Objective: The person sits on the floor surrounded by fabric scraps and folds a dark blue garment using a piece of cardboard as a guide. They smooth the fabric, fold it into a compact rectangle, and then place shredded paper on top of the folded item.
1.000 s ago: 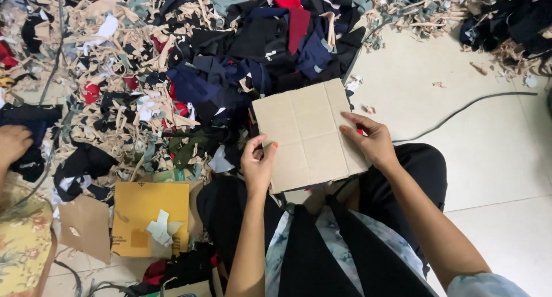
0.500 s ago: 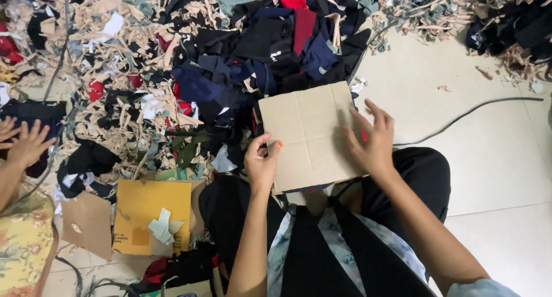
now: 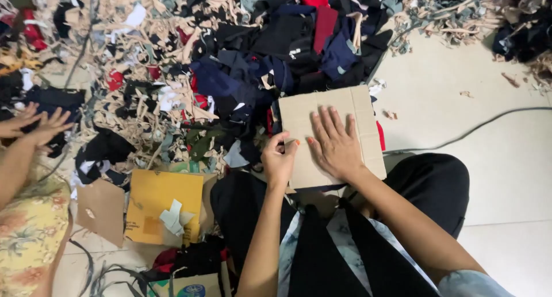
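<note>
1. Right hand (image 3: 336, 147) lies flat, palm down, on the cardboard sheet (image 3: 322, 110); its fingers (image 3: 329, 123) are spread wide and hold nothing.
2. Left hand (image 3: 279, 159) pinches the sheet's left edge, fingers curled narrow around it.
3. Cardboard sheet sits under the right fingers, resting over the person's lap in black trousers (image 3: 437, 185) and partly over the cloth heap.
4. Beyond the fingers: big pile of fabric scraps (image 3: 230, 61), dark blue, black, red, beige.
5. Left of the left fingers, well apart: yellow envelope (image 3: 164, 205) with a pale scrap on it, beside a brown cardboard piece (image 3: 100, 211).
6. Right of the fingers: grey cable (image 3: 477, 127) on the tiled floor (image 3: 517, 176).
7. Far left: another person's hands (image 3: 34, 124), fingers spread over scraps.
</note>
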